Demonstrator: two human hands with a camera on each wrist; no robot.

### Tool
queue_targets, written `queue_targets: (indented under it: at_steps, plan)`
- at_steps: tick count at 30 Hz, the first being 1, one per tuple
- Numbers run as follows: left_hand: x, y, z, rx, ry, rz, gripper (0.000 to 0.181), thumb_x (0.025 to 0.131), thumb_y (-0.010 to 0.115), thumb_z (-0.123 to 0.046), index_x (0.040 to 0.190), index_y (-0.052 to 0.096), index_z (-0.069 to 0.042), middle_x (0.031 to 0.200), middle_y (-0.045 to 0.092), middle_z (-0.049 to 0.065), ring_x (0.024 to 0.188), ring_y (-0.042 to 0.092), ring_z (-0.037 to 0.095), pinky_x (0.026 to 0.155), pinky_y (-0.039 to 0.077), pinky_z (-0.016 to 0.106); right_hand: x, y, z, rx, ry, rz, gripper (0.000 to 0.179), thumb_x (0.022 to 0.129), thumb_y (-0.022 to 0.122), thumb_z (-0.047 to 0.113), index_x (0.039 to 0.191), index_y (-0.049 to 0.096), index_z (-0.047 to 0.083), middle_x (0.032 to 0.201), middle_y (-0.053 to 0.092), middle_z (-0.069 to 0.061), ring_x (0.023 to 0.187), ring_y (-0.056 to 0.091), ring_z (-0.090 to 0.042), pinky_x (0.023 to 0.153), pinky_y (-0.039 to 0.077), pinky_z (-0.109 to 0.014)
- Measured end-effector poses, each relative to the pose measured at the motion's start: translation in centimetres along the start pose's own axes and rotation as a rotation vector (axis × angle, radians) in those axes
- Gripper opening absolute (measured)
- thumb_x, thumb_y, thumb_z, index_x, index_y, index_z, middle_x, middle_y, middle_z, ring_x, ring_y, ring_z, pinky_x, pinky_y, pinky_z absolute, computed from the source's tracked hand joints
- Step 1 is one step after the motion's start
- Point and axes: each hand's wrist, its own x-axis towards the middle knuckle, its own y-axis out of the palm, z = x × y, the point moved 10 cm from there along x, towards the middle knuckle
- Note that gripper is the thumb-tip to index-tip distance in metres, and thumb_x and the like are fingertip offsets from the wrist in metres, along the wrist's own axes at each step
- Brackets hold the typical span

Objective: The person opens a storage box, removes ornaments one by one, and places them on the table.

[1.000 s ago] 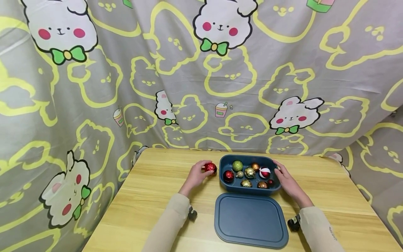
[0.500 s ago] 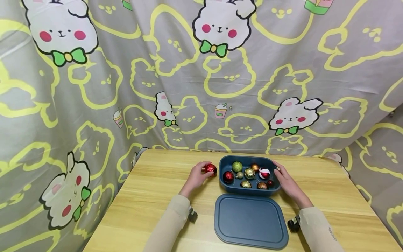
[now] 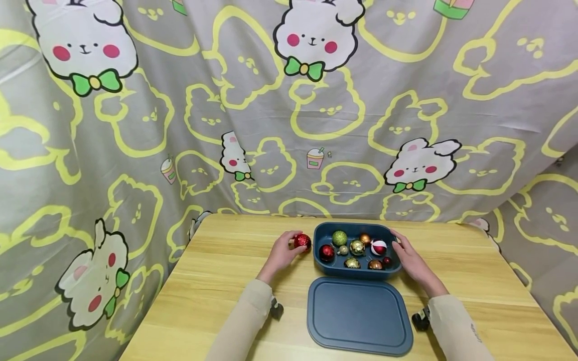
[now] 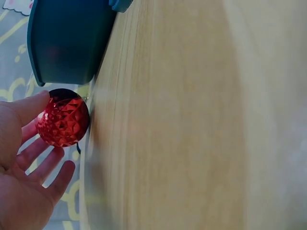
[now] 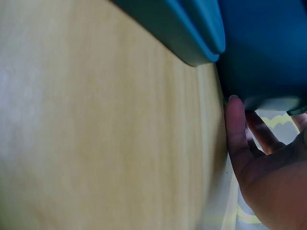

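Note:
Thumb and fingertips of my left hand (image 3: pixel 282 253) pinch a shiny red Christmas bauble (image 3: pixel 302 241), just left of the dark blue storage box (image 3: pixel 356 273). In the left wrist view the bauble (image 4: pixel 64 120) shows a faceted surface, close to the box wall, while the other fingers spread loosely beneath. Against the box's right end rests my right hand (image 3: pixel 414 261), its fingers fairly straight. The right wrist view has its thumb touching the box wall (image 5: pixel 264 62); some fingers are partly hidden. Inside the box lie several baubles, among them a green one (image 3: pixel 339 238) and a red-and-white one (image 3: pixel 378 246).
The box's dark blue lid (image 3: pixel 359 316) lies flat on the wooden table (image 3: pixel 203 291), directly in front of the box. A grey curtain (image 3: pixel 266 115) with yellow outlines and cartoon rabbits hangs behind the table and along its left and right.

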Motion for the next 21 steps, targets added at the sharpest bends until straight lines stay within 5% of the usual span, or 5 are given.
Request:
queue_targets:
  at_steps: [13, 21]
  plan:
    - [-0.1, 0.0, -0.7, 0.033, 0.011, -0.006, 0.052, 0.098, 0.074, -0.019, 0.144, 0.058, -0.003, 0.142, 0.060, 0.017, 0.131, 0.056, 0.037, 0.109, 0.051, 0.051, 0.1, 0.0, 0.1, 0.010, -0.009, -0.001, 0.062, 0.115, 0.028, 0.039, 0.167, 0.012, 0.011, 0.166, 0.017, -0.034, 0.148, 0.024, -0.056, 0.119, 0.020, -0.074]
    - [-0.3, 0.0, -2.5, 0.065, 0.066, -0.040, 0.049, 0.098, 0.073, -0.020, 0.144, 0.059, -0.006, 0.142, 0.060, 0.017, 0.130, 0.057, 0.037, 0.109, 0.050, 0.052, 0.0, 0.0, 0.1, 0.016, -0.015, -0.001, 0.062, 0.115, 0.028, 0.040, 0.167, 0.012, 0.010, 0.166, 0.015, -0.034, 0.148, 0.024, -0.056, 0.119, 0.020, -0.074]
